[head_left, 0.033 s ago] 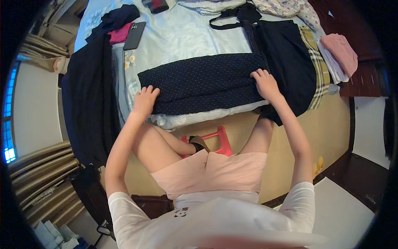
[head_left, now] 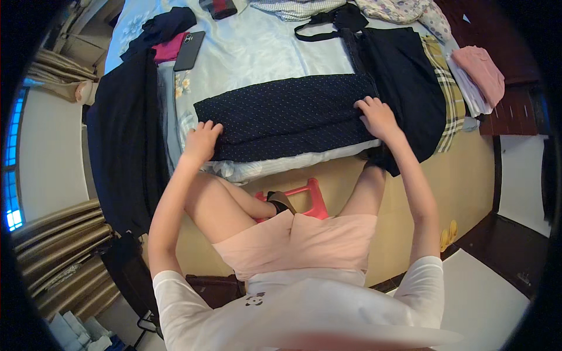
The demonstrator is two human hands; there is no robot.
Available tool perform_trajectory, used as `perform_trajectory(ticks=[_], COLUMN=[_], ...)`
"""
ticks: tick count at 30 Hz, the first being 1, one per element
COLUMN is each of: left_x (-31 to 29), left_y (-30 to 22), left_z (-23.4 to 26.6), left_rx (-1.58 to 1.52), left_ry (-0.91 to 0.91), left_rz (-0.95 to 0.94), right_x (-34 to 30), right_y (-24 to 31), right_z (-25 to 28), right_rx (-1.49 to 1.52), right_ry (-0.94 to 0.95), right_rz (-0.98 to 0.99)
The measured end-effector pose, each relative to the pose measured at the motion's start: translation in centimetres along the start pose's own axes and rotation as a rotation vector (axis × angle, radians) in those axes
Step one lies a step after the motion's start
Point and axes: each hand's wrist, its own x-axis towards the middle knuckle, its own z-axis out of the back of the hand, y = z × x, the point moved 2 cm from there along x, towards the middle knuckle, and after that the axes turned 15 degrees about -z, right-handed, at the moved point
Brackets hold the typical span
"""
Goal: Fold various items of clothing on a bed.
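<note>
Dark dotted cloth, spread long and flat along the near side of the bed. At its left end, left hand, fingers curled over the fabric; at its right end, right hand, likewise curled. Whether pinching or merely pressing, cannot tell. Just rightward, black garment, then yellow checked cloth. Farther off to the left, dark phone against magenta cloth. Nearer, red plastic stool.

On one dotted black cloth, one left hand and one right hand are counted; beyond its left end, one phone; on its near side, one red stool; to its right, one plaid cloth
</note>
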Motion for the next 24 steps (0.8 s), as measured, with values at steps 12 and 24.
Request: perform_trajectory(ticks=[12,24], left_x=[14.1,5.3], left_y=[-6.5,5.6], left_z=[2.9,-5.0], left_rx=[-0.086,-0.033], left_ry=[-0.628,-0.365], left_rz=[-0.08,0.359], right_x=[6.7,8.1], right_y=[11.0,0.9], right_z=[0.1,-3.5], right_rx=[0.429,0.062], right_ry=[-0.139,-0.185], right_rz=[0.074,-0.037])
